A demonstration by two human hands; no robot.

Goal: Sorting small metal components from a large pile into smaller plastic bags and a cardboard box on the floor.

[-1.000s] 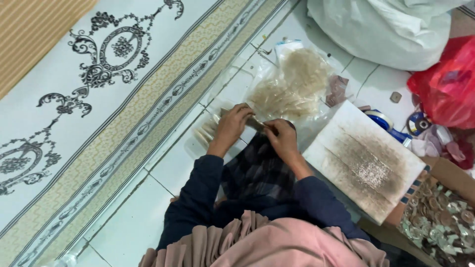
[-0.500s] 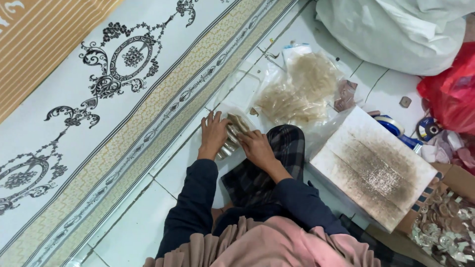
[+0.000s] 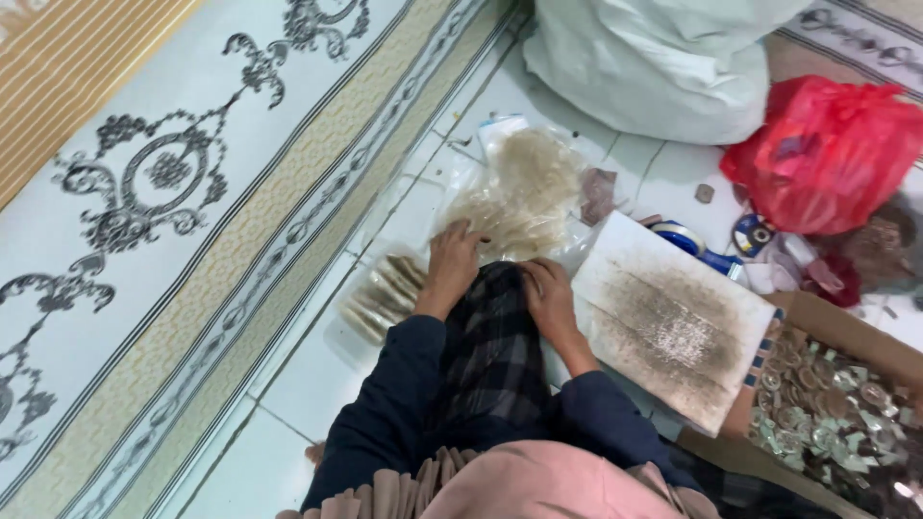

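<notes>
Left hand (image 3: 452, 261) & right hand (image 3: 546, 293) by pale fibre pile (image 3: 519, 197)

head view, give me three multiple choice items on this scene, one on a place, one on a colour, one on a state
1. Where does the stained white board lie?
A. to the right of the right hand
B. on the patterned rug
C. on top of the white sack

2. What colour is the plastic bag at the upper right?
A. blue
B. red
C. green

3. How does the left hand stand?
A. raised high in the air
B. closed round the tape roll
C. resting at the edge of the clear bag of pale fibres

Answers:
1 A: the board sits on the tiled floor just beyond the right hand.
2 B: the bag is bright red.
3 C: its fingers lie against the bag of pale fibres, low on the floor.
</notes>
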